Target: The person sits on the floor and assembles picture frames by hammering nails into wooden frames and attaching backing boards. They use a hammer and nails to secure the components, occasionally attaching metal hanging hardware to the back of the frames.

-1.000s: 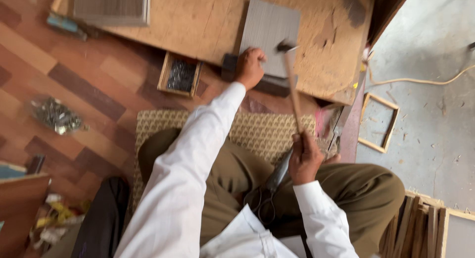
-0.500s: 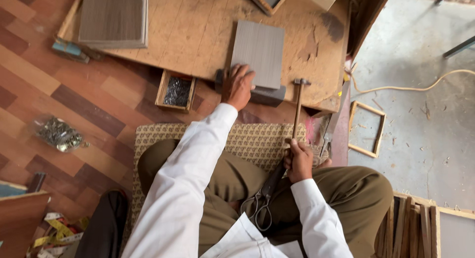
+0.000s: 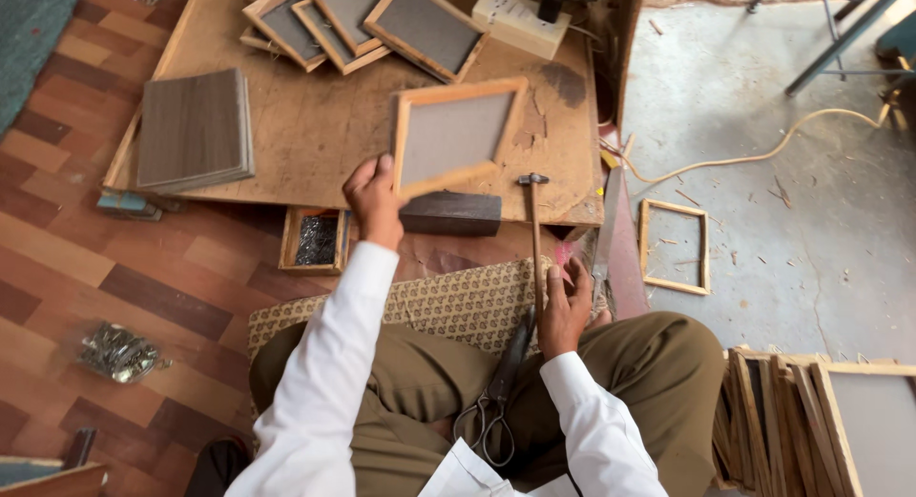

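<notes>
The left hand [image 3: 370, 196] pinches the wooden-framed panel [image 3: 456, 136] by its lower corner; it looks light and stiff, best held at the rim. The right hand [image 3: 565, 306] is wrapped around the hammer [image 3: 534, 232] handle.

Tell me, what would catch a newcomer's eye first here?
Probably the left hand, lifting a wooden frame with a grey panel above the low board. Next, the right hand gripping a hammer upright over the patterned mat. Then the scissors lying on the person's lap, and the finished frames piled at the board's far edge.
</notes>
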